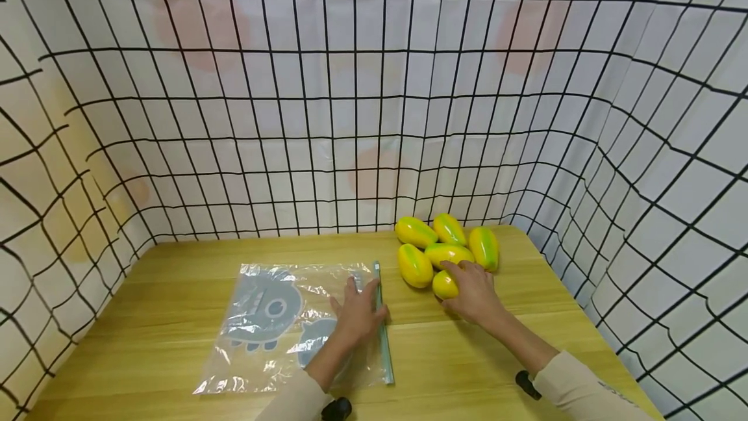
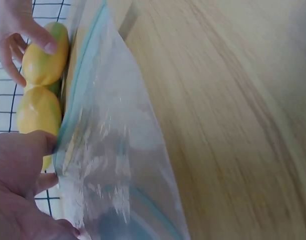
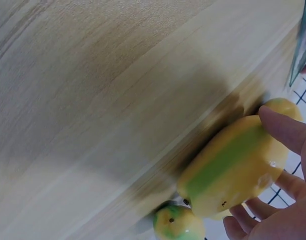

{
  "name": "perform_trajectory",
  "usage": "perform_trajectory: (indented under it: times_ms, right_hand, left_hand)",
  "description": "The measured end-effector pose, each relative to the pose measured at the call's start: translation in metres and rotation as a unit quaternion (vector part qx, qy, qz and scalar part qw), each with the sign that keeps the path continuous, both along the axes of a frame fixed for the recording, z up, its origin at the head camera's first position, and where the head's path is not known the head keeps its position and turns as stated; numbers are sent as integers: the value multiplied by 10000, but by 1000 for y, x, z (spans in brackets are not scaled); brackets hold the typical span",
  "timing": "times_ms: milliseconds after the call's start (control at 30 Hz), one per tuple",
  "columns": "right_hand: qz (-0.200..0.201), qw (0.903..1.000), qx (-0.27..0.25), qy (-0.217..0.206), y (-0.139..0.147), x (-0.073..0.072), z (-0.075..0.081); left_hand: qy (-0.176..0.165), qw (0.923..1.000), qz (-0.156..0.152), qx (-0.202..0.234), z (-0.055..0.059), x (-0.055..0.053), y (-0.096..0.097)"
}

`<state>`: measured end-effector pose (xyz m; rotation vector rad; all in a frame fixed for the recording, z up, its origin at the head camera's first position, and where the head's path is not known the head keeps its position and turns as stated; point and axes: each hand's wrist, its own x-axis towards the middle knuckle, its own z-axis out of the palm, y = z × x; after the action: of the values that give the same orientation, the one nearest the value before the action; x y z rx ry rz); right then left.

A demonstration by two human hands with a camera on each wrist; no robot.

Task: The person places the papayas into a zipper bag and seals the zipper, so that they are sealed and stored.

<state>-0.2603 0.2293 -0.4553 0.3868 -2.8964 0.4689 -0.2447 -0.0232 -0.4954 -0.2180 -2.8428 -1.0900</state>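
A clear zip bag [image 1: 257, 362] printed with blue-grey cartoon figures lies flat, its green zip strip [image 1: 386, 349] on the right side. My left hand [image 1: 358, 316] rests on the bag by that strip, fingers spread, with fingertips at the strip in the left wrist view. On the right, my right hand [image 1: 476, 294] grips the nearest yellow mango [image 3: 232, 167], which has a green stripe. Its thumb lies on one side of the fruit and the fingers curl round the other. Several more mangoes [image 1: 415, 266] are clustered just beyond this hand.
A wooden table [image 1: 146, 317] carries everything. Black wire mesh [image 1: 315, 148] rises behind it and along both sides, with a pale patterned sheet behind the mesh. The mango group sits near the table's back edge.
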Motion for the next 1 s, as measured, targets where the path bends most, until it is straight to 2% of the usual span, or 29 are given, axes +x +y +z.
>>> perform_trajectory:
  times_ms: [267, 700, 1000]
  right_hand:
    - [-21, 10000, 45, 78, 0, -2, -4]
    - [-40, 10000, 18, 21, -3, 0, -4]
    - [-119, 9996, -148, 224, -4, -1, 2]
  left_hand:
    - [292, 9995, 11, -117, 2, -4, -4]
    - [822, 9957, 417, 50, -1, -6, -4]
    - [907, 9946, 501, -81, -1, -3, -3]
